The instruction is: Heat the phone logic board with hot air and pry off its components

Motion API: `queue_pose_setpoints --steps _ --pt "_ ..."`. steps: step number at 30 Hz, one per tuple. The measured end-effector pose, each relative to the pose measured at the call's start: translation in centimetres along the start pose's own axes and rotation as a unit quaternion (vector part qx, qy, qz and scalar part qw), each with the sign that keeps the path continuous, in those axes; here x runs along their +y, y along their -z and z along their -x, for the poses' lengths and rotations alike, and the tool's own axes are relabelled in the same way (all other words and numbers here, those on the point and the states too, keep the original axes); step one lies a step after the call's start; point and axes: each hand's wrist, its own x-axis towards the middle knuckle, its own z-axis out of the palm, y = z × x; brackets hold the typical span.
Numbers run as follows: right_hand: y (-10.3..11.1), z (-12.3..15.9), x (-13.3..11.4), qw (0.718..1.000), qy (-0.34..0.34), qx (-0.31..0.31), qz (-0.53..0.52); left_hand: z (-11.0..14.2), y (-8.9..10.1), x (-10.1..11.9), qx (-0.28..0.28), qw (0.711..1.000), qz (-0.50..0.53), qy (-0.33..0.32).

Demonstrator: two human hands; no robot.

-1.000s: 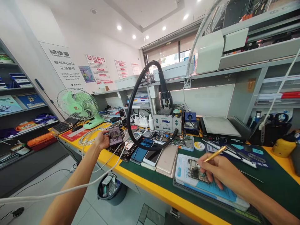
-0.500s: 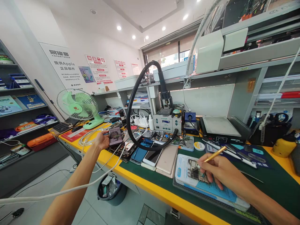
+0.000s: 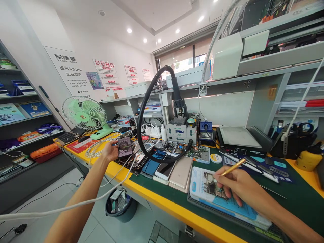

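My left hand is closed on the left edge of a smartphone with a lit screen, at the yellow bench edge. A gold-coloured, pen-like tool sits in the pinch of my right hand, its tip hidden by my fingers. Under that hand lies a phone circuit board, resting on a white and blue box. A dark, mesh-edged tray or mat supports the box. Several phones lie between my hands, among them a gold one and a white one.
A black hose loops over the phones from a grey hot-air station. White cables cross in front of my left arm. A green fan stands at the left, a bin below. Tweezers and tools lie right.
Almost nothing differs; the whole view has shifted very slightly. Both hands keep their places and their holds on the smartphone and the pen-like tool.
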Motion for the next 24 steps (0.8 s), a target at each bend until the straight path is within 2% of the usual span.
queue_pose_setpoints --steps 8,24 --pt "-0.07 0.02 -0.10 1.000 0.007 0.000 -0.011 -0.12 0.13 0.06 -0.017 1.000 0.003 0.026" --pt "-0.12 0.43 -0.66 1.000 0.009 -0.005 -0.024 -0.39 0.18 0.20 -0.014 1.000 -0.003 0.027"
